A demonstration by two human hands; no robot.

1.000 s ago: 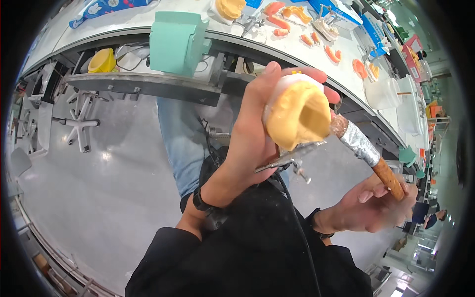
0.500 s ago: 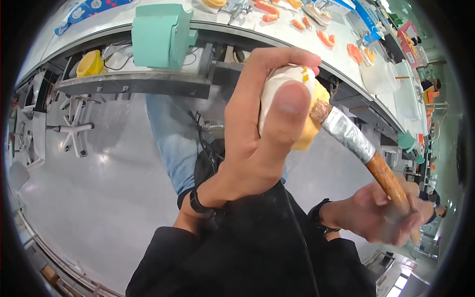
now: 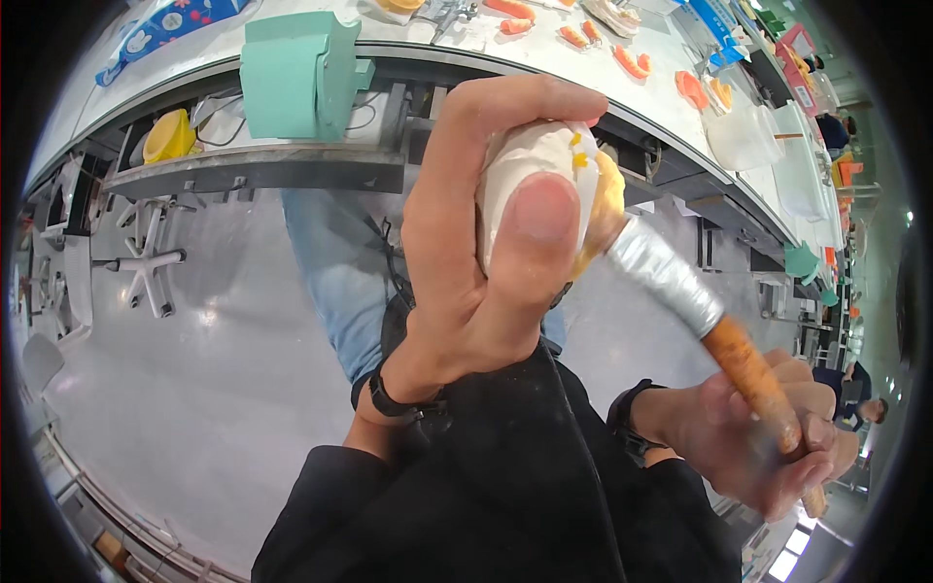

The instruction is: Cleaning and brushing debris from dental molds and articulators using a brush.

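Note:
My left hand (image 3: 466, 228) is closed around a white plaster cast (image 3: 530, 155), thumb across its near face and index finger curled over its top. Small yellow spots mark the plaster, and a yellow block (image 3: 609, 194) shows along its right side. In my right hand (image 3: 768, 432), at the lower right, is a brush (image 3: 671, 277) with a wooden handle and a silver wrapped neck. Its bristle end meets the yellow block, where the bristles are blurred and hard to make out.
Ahead runs a white workbench (image 3: 544, 49) bearing several orange-pink denture pieces (image 3: 632, 63) and a translucent tub (image 3: 742, 139). A mint-green box-like unit (image 3: 296, 83) stands at its edge, beside a drawer holding a yellow object (image 3: 169, 136). A chair base (image 3: 146, 260) is at left; another person (image 3: 855, 398) is far right.
My left hand and the cast have shifted left and slightly up, with less of the yellow block showing. The brush has come left with its bristle end, and my right hand sits slightly lower.

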